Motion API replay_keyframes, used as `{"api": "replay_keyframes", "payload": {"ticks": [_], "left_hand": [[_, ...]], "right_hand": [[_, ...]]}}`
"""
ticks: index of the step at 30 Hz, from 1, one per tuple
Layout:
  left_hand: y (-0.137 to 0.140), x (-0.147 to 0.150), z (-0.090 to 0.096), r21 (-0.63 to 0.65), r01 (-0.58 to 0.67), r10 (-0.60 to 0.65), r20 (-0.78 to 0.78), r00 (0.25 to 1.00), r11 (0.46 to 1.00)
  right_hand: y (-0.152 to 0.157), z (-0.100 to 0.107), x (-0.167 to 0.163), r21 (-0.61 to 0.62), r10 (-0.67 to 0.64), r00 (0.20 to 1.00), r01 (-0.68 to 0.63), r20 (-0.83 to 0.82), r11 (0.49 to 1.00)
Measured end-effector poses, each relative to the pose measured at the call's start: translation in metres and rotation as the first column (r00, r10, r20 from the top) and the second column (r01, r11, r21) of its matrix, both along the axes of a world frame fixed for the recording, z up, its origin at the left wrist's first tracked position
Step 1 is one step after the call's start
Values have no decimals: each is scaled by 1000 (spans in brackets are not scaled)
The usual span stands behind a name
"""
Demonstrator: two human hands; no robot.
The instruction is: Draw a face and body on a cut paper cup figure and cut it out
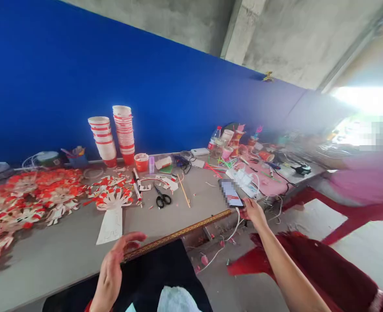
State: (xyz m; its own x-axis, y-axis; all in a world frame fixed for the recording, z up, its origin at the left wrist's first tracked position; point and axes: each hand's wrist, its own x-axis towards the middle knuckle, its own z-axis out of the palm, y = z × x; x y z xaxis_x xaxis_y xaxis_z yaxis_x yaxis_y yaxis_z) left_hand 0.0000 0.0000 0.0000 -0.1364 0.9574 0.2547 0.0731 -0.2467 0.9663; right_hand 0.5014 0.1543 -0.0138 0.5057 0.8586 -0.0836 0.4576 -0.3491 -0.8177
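Here the phone looks slim, dark-edged and bright-screened.

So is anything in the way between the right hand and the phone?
Nothing visible. The right hand is already at the phone's near corner, seeming to touch it. The white clutter lies beyond the phone, not between them.

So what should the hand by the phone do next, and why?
Maybe the right hand should slide the phone a little farther onto the table. The phone's near end lies close to the table's front edge, and the hand is right at that end, so a gentle push looks easy.
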Motion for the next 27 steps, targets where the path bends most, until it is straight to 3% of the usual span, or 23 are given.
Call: {"api": "replay_keyframes", "payload": {"ticks": [3,5,8,12,15,17,18,19,21,23,27], "left_hand": [[-2,-10,-8,2,82,-82,-14,997,997],[-5,-17,-12,6,64,-63,-64,996,998],[-10,-31,-17,16,3,0,-197,980,1000],[-17,-52,-19,88,-33,62,-342,938,996],[-19,-66,-15,161,-75,138,-431,892,984],[-17,-72,-10,198,-115,198,-478,856,973],[-15,-73,-6,210,-144,231,-492,839,967],[-12,-74,-3,223,-184,275,-498,822,957],[-4,-73,3,233,-254,341,-521,783,939],[6,-73,8,229,-297,375,-543,751,927],[22,-78,8,140,-366,374,-595,711,920]], "right_hand": [[-6,0,-4,-10,-5,1000,5,21,1000],[-13,-2,-8,-12,-4,999,5,43,1000],[-25,-3,-16,-5,22,969,-21,245,1000],[-35,7,-29,-7,23,773,-25,634,1000],[-41,18,-54,214,-128,604,-71,786,974],[-43,21,-85,334,-139,594,-232,792,913],[-44,21,-105,351,-81,610,-338,788,873],[-45,21,-128,354,8,630,-448,777,821],[-47,20,-179,356,243,643,-655,726,666],[-50,22,-231,376,425,629,-753,651,539],[-50,36,-311,396,660,541,-839,522,374]]}}
